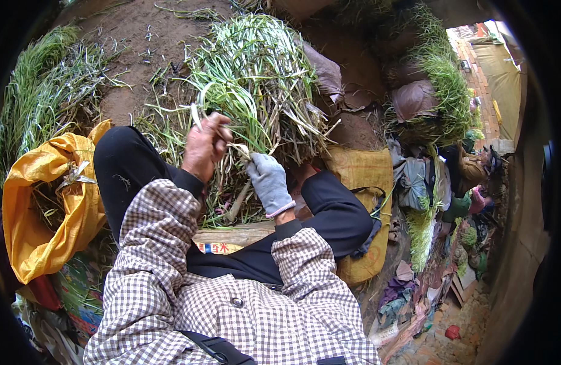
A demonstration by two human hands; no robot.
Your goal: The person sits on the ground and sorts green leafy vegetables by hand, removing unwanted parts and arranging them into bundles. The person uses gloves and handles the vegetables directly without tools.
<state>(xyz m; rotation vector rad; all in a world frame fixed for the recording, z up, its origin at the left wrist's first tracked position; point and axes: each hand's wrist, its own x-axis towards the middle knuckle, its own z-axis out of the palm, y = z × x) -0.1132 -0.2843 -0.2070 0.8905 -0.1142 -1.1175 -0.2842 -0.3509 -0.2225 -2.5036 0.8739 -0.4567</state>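
My bare left hand (207,147) has its fingers curled against a pale leaf blade (196,117) that sticks up behind the knuckles; the fingertips are partly blurred. Close to its right, my right hand (267,182) in a grey knit glove with a pink cuff grips a small bunch of green stalks (251,121) by the whitish root end (239,149). The leaves of that bunch fan upward over a large heap of long green stalks (262,54), whose lower side is brown and withered. Loose dry stalks (230,194) lie beneath both hands.
A yellow woven sack (18,205) with a rolled rim stands open at the left, holding plant scraps. More green stalks (47,86) lie on the dirt floor (143,27). At the right are a flat woven sack (360,173), purple-brown bundles (415,100), cloth scraps (397,292) and a wall (506,237).
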